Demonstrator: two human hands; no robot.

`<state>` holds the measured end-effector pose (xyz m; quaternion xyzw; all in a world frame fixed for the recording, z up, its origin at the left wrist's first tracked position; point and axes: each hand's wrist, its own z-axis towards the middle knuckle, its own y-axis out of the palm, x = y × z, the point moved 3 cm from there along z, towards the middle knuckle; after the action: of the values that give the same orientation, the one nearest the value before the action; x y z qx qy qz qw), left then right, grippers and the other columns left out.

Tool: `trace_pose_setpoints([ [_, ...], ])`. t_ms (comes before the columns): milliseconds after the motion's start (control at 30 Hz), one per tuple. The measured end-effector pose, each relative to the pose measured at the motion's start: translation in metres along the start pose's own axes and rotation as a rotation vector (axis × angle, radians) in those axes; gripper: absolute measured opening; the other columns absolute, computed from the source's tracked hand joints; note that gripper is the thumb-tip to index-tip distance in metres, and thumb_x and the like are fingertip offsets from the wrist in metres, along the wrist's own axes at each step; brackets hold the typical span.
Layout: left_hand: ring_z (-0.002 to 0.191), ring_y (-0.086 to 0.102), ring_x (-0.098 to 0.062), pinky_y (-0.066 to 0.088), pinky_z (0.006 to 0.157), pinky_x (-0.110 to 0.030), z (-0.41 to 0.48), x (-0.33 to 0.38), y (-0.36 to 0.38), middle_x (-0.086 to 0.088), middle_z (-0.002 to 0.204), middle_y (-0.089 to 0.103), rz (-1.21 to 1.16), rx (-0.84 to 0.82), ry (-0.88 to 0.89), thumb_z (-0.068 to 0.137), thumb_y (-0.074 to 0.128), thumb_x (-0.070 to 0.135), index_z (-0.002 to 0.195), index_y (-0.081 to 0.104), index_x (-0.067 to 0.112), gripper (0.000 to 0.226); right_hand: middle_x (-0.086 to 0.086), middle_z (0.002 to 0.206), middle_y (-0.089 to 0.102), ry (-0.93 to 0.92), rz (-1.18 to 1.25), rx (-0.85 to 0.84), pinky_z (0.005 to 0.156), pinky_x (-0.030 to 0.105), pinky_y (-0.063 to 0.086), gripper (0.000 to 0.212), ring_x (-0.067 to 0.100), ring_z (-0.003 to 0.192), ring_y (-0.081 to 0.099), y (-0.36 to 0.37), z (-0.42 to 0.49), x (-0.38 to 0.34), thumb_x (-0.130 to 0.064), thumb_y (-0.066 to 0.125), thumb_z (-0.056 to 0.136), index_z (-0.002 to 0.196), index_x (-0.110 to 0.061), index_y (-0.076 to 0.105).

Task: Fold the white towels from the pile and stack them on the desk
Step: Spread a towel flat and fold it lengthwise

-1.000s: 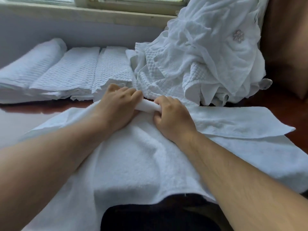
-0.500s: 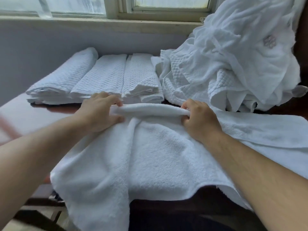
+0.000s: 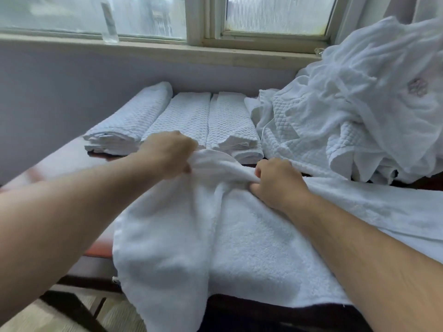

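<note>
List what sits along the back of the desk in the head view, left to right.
rolled waffle towel → folded waffle towel → second folded waffle towel → unfolded towel pile. In front of that row, both hands grip the terry towel, left hand then right hand.

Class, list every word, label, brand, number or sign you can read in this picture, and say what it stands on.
No text can be read.
Embroidered pinkish emblem on the white cloth in the unfolded pile: too blurred to read.
Folded towels, the towel being folded and the window frame: no writing visible.
</note>
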<state>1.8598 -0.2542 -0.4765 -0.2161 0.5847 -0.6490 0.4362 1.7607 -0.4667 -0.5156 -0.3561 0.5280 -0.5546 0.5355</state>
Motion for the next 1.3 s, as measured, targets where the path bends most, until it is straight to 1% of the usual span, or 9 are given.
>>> trace_pose_setpoints([
  [133, 0.086, 0.057, -0.040, 0.039, 0.067, -0.044, -0.014, -0.005, -0.022, -0.017, 0.094, 0.061, 0.071, 0.465, 0.065, 0.075, 0.063, -0.007, 0.089, 0.063, 0.006, 0.020, 0.002, 0.093, 0.046, -0.059, 0.109, 0.290, 0.078, 0.038, 0.035, 0.022, 0.033, 0.099, 0.050, -0.009, -0.006, -0.007, -0.019, 0.065, 0.080, 0.083, -0.022, 0.043],
  [300, 0.072, 0.063, -0.037, 0.044, 0.071, -0.045, -0.055, -0.001, 0.001, -0.011, 0.085, 0.061, 0.036, 0.382, 0.109, 0.080, 0.059, 0.000, 0.090, 0.057, 0.010, 0.015, 0.004, 0.095, 0.063, -0.201, 0.101, 0.219, 0.075, 0.038, 0.037, 0.031, 0.034, 0.092, 0.059, 0.004, -0.029, -0.021, -0.028, 0.069, 0.076, 0.101, -0.020, 0.051],
  [500, 0.094, 0.056, -0.036, 0.046, 0.077, -0.047, -0.105, -0.009, 0.036, -0.009, 0.109, 0.058, -0.177, 0.368, -0.055, 0.068, 0.074, 0.001, 0.106, 0.066, 0.016, 0.041, 0.005, 0.072, 0.061, -0.492, 0.150, 0.263, 0.061, 0.034, 0.045, 0.027, 0.032, 0.066, 0.055, 0.011, -0.055, -0.031, -0.006, 0.076, 0.064, 0.084, -0.011, 0.059],
  [633, 0.121, 0.042, -0.032, 0.037, 0.097, -0.046, -0.115, -0.017, 0.048, -0.005, 0.136, 0.045, -0.501, 0.421, -0.375, 0.079, 0.067, 0.006, 0.130, 0.054, 0.022, 0.056, 0.003, 0.075, 0.054, -0.594, 0.164, 0.233, 0.063, 0.029, 0.033, 0.027, 0.029, 0.067, 0.050, 0.008, -0.058, -0.034, -0.005, 0.073, 0.060, 0.080, -0.012, 0.056],
  [767, 0.112, 0.049, -0.024, 0.038, 0.092, -0.033, -0.116, -0.043, 0.054, -0.006, 0.130, 0.043, -0.823, 0.319, -0.687, 0.083, 0.068, 0.033, 0.142, 0.038, 0.021, 0.068, -0.016, 0.079, 0.043, -0.571, 0.124, 0.087, 0.070, 0.028, 0.032, 0.033, 0.017, 0.075, 0.047, 0.012, -0.054, -0.038, -0.023, 0.070, 0.075, 0.107, -0.019, 0.060],
  [867, 0.100, 0.059, -0.027, 0.049, 0.082, -0.037, -0.116, -0.063, 0.051, -0.006, 0.118, 0.055, -0.880, 0.125, -0.793, 0.082, 0.071, 0.052, 0.141, 0.036, 0.020, 0.076, -0.010, 0.092, 0.056, -0.586, 0.099, 0.063, 0.077, 0.029, 0.039, 0.042, 0.017, 0.090, 0.054, 0.011, -0.049, -0.044, -0.035, 0.073, 0.080, 0.118, -0.020, 0.063],
  [967, 0.076, 0.072, -0.025, 0.058, 0.066, -0.034, -0.111, -0.075, 0.049, -0.011, 0.111, 0.065, -1.171, -0.015, -0.884, 0.093, 0.063, 0.028, 0.137, 0.040, 0.021, 0.049, 0.000, 0.106, 0.062, -0.581, 0.100, 0.036, 0.087, 0.035, 0.046, 0.041, 0.023, 0.102, 0.058, 0.012, -0.045, -0.054, -0.036, 0.073, 0.084, 0.122, -0.021, 0.067],
  [1067, 0.082, 0.076, -0.029, 0.059, 0.062, -0.031, -0.107, -0.089, 0.044, -0.024, 0.113, 0.070, -1.581, -0.203, -0.815, 0.084, 0.049, 0.007, 0.122, 0.055, 0.005, 0.038, 0.003, 0.107, 0.063, -0.549, 0.146, 0.046, 0.089, 0.037, 0.048, 0.039, 0.028, 0.104, 0.058, 0.016, -0.044, -0.060, -0.026, 0.071, 0.086, 0.124, -0.021, 0.069],
  [1300, 0.086, 0.075, -0.026, 0.061, 0.068, -0.035, -0.101, -0.108, 0.050, -0.016, 0.107, 0.075, -1.652, -0.636, -0.805, 0.088, 0.048, 0.071, 0.107, 0.077, 0.001, 0.079, -0.001, 0.145, 0.046, -0.526, 0.077, -0.042, 0.112, 0.043, 0.032, 0.062, 0.021, 0.136, 0.038, 0.023, -0.040, -0.057, -0.046, 0.066, 0.083, 0.142, -0.035, 0.051],
])
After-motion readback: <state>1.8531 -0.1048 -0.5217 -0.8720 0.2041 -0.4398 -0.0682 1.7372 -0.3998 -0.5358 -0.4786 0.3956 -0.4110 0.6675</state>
